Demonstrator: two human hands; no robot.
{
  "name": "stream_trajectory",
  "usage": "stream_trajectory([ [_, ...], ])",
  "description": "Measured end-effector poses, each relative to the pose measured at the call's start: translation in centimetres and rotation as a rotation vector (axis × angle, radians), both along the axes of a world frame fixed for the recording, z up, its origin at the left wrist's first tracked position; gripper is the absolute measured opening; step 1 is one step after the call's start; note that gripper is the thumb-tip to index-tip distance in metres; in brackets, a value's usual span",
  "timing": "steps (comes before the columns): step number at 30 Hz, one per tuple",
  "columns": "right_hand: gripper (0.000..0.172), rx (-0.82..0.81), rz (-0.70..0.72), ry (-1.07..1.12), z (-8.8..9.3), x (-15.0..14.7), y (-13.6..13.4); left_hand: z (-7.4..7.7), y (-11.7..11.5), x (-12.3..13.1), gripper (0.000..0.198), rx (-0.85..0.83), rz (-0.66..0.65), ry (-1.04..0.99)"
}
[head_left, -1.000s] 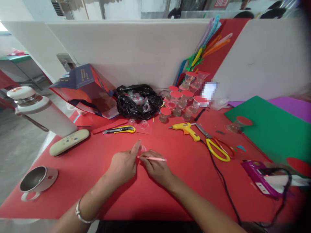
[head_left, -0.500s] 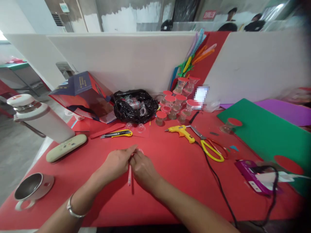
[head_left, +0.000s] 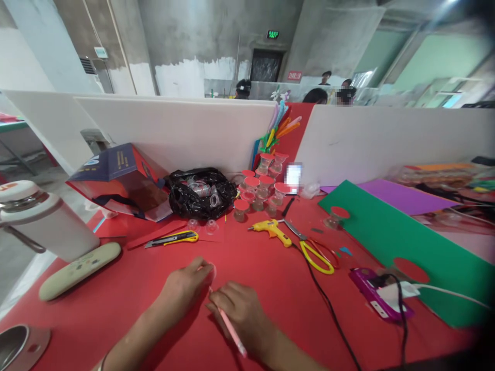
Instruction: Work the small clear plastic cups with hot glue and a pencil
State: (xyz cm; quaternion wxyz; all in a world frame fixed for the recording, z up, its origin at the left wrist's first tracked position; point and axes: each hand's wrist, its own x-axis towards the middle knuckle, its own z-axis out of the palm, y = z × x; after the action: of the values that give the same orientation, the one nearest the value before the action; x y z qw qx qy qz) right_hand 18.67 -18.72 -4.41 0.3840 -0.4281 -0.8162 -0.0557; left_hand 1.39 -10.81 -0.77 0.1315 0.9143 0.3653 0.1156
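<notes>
In the head view my right hand [head_left: 245, 314] grips a slim pink pen [head_left: 233, 331], its back end slanting down toward me. The pen's tip points at a small clear round plastic piece [head_left: 213, 274]. My left hand [head_left: 186, 282] pinches that piece from the left and holds it down at the red table surface. Whether the tip touches the plastic I cannot tell. Just beyond the hands lies a yellow utility knife [head_left: 176, 238], with two clear plastic pieces [head_left: 211, 226] behind it.
A black plastic bag [head_left: 181, 198] holds clear plastic parts. Red-topped clear cups [head_left: 251, 188] cluster beside it. To the right lie a yellow glue gun [head_left: 273, 230], scissors [head_left: 315, 255], a purple power strip [head_left: 367, 291] and green sheet [head_left: 386, 242]. A white flask [head_left: 50, 221] stands left.
The view has tilted up. My hands have come apart slightly. The pen has swung from hanging below the fingers into a writing grip in my right hand.
</notes>
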Motion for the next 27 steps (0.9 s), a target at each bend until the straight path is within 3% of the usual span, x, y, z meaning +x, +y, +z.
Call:
stream_trajectory([
  [6,0.013,-0.033,-0.008,0.081,0.5,2.3,0.0,-1.4,0.4,-0.3,0.028,0.081,0.066,-0.078],
  [11,0.015,-0.05,-0.063,0.134,0.4,4.3,1.4,-2.7,0.9,-0.5,0.03,-0.05,0.069,-0.137],
  [16,0.019,-0.061,-0.086,0.213,-0.7,5.6,2.8,-2.3,0.8,0.0,0.039,-0.058,0.133,-0.143],
  [20,0.024,-0.193,-0.149,0.443,-1.2,6.0,3.7,-0.6,0.5,2.4,0.043,-0.023,0.077,-0.182],
  [23,0.033,-0.366,-0.22,0.698,-1.3,6.3,4.1,2.0,0.4,5.3,0.042,-0.031,-0.01,-0.247],
  [27,0.04,-0.439,-0.273,0.857,-1.5,6.6,4.3,5.8,0.3,8.9,0.041,-0.121,0.071,-0.59],
])
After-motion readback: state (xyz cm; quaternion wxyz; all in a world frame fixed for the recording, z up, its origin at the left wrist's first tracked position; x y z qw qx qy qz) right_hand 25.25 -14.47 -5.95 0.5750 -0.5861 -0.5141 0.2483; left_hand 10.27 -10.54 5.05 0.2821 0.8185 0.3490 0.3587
